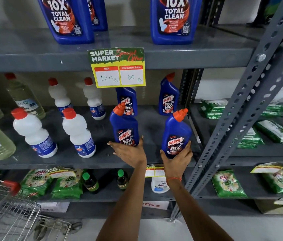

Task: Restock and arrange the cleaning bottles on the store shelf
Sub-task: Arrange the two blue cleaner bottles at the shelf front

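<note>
Blue plastic with orange caps marks the two front toilet-cleaner bottles on the middle shelf, each standing upright with its long axis vertical. The left hand lies flat against the lower front of the left front bottle, fingers spread, its grip wide and pressing rather than closing. The right hand cups the base of the right front bottle from below and in front, its grip closed around it. Both bottles lie straight ahead of the hands, so any push runs back toward the two rear blue bottles, which stand in line behind with a gap between. White bottles stand well apart to the left; the shelf upright crowds the right bottle's side.
</note>
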`<move>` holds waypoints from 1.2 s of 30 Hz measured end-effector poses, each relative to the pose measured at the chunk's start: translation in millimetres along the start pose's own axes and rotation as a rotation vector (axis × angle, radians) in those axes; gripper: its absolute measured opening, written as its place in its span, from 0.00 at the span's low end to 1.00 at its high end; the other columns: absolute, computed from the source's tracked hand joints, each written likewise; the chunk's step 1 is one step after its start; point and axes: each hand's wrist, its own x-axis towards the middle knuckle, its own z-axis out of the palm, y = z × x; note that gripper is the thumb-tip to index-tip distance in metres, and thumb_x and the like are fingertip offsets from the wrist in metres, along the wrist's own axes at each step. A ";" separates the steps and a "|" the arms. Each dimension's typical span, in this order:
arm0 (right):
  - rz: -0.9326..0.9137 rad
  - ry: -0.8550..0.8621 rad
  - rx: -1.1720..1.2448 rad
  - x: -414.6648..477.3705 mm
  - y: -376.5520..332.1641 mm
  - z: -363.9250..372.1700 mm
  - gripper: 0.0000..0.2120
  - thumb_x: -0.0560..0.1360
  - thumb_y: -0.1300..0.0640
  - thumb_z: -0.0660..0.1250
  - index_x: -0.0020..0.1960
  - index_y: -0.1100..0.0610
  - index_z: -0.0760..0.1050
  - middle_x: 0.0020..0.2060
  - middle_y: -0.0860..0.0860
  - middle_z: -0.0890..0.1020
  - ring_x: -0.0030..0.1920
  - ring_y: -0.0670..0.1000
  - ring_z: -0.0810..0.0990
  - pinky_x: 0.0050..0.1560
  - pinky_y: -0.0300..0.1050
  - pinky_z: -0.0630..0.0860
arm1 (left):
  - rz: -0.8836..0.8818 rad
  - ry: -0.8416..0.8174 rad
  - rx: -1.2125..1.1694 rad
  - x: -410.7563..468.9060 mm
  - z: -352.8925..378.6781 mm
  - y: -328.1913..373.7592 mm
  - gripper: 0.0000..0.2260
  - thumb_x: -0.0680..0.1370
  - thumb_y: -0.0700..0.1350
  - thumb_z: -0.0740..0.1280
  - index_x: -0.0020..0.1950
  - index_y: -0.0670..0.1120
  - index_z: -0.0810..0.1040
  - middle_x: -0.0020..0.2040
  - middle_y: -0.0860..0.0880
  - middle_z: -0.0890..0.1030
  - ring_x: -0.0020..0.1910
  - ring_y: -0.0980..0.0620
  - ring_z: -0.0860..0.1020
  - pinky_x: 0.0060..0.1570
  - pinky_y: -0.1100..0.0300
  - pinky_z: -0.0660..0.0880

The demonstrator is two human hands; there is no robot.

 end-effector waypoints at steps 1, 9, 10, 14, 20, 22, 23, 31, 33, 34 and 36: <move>0.002 -0.004 0.000 -0.1 0.0 0.4 0.52 0.60 0.55 0.79 0.75 0.62 0.52 0.65 0.64 0.66 0.65 0.63 0.67 0.64 0.57 0.69 | -0.007 0.008 0.030 3.3 1.4 -0.1 0.59 0.61 0.56 0.78 0.75 0.34 0.43 0.74 0.34 0.60 0.74 0.35 0.60 0.75 0.42 0.53; 0.029 -0.031 0.011 -0.6 -1.3 1.0 0.54 0.61 0.58 0.78 0.76 0.59 0.48 0.66 0.63 0.65 0.65 0.61 0.69 0.64 0.58 0.73 | 0.099 -0.015 0.186 6.1 -12.3 -8.4 0.51 0.57 0.54 0.79 0.71 0.35 0.59 0.65 0.35 0.73 0.66 0.35 0.71 0.75 0.45 0.58; 0.033 -0.031 0.017 -0.7 -1.7 0.7 0.54 0.61 0.58 0.78 0.76 0.59 0.48 0.66 0.63 0.65 0.65 0.61 0.69 0.64 0.58 0.73 | 0.114 -0.027 0.189 4.5 -14.3 -10.4 0.50 0.57 0.55 0.79 0.70 0.35 0.59 0.64 0.36 0.74 0.65 0.35 0.72 0.74 0.44 0.59; 0.035 -0.031 0.002 -1.9 -2.2 0.7 0.53 0.62 0.57 0.78 0.76 0.57 0.48 0.67 0.62 0.65 0.67 0.61 0.68 0.65 0.59 0.72 | 0.155 -0.065 0.205 1.7 -19.4 -12.3 0.48 0.57 0.56 0.78 0.68 0.36 0.62 0.60 0.37 0.76 0.61 0.36 0.74 0.70 0.41 0.65; 0.045 -0.018 -0.012 -3.5 -3.3 0.9 0.53 0.61 0.56 0.78 0.76 0.57 0.48 0.66 0.61 0.65 0.66 0.60 0.68 0.64 0.60 0.73 | 0.154 -0.081 0.210 -3.8 -26.2 -12.8 0.49 0.56 0.59 0.78 0.68 0.38 0.62 0.59 0.38 0.76 0.59 0.36 0.75 0.62 0.39 0.72; 0.049 -0.016 -0.013 -3.6 -4.3 0.9 0.53 0.61 0.56 0.78 0.76 0.57 0.48 0.67 0.62 0.65 0.66 0.60 0.68 0.64 0.59 0.73 | 0.152 -0.096 0.203 -4.6 -28.1 -13.7 0.49 0.57 0.60 0.77 0.68 0.38 0.61 0.59 0.37 0.76 0.59 0.36 0.75 0.62 0.39 0.73; 0.047 -0.013 -0.015 -3.4 -3.3 1.7 0.53 0.61 0.56 0.78 0.76 0.57 0.49 0.67 0.62 0.65 0.66 0.61 0.68 0.64 0.60 0.73 | 0.155 -0.102 0.194 -4.5 -28.7 -14.4 0.49 0.57 0.60 0.77 0.68 0.38 0.61 0.59 0.38 0.76 0.59 0.36 0.75 0.62 0.39 0.73; 0.071 -0.025 -0.023 -1.3 -6.0 0.3 0.55 0.61 0.55 0.78 0.76 0.58 0.46 0.69 0.61 0.64 0.67 0.61 0.68 0.65 0.60 0.72 | 0.147 -0.117 0.251 -10.8 -31.2 -8.8 0.57 0.60 0.62 0.76 0.74 0.34 0.51 0.70 0.34 0.68 0.70 0.36 0.67 0.75 0.44 0.54; 0.089 -0.028 -0.008 -3.1 -8.3 -0.4 0.57 0.61 0.52 0.78 0.76 0.58 0.43 0.71 0.62 0.61 0.69 0.62 0.65 0.67 0.60 0.70 | 0.154 -0.142 0.248 -15.2 -34.9 -6.3 0.60 0.60 0.65 0.75 0.75 0.33 0.45 0.74 0.34 0.61 0.74 0.37 0.60 0.75 0.45 0.50; 0.099 -0.022 -0.001 -8.0 -13.3 -1.3 0.58 0.60 0.50 0.78 0.76 0.59 0.43 0.72 0.62 0.59 0.71 0.62 0.63 0.69 0.59 0.68 | 0.151 -0.161 0.249 -18.4 -39.6 -3.8 0.61 0.61 0.66 0.74 0.75 0.33 0.44 0.75 0.34 0.58 0.76 0.38 0.57 0.75 0.46 0.49; 0.076 0.037 0.016 -18.5 -22.1 -0.4 0.55 0.63 0.45 0.76 0.76 0.62 0.45 0.73 0.63 0.58 0.72 0.63 0.60 0.71 0.59 0.64 | 0.179 -0.178 0.242 -21.7 -52.3 -1.2 0.59 0.63 0.66 0.72 0.75 0.34 0.42 0.77 0.34 0.53 0.77 0.40 0.53 0.76 0.47 0.47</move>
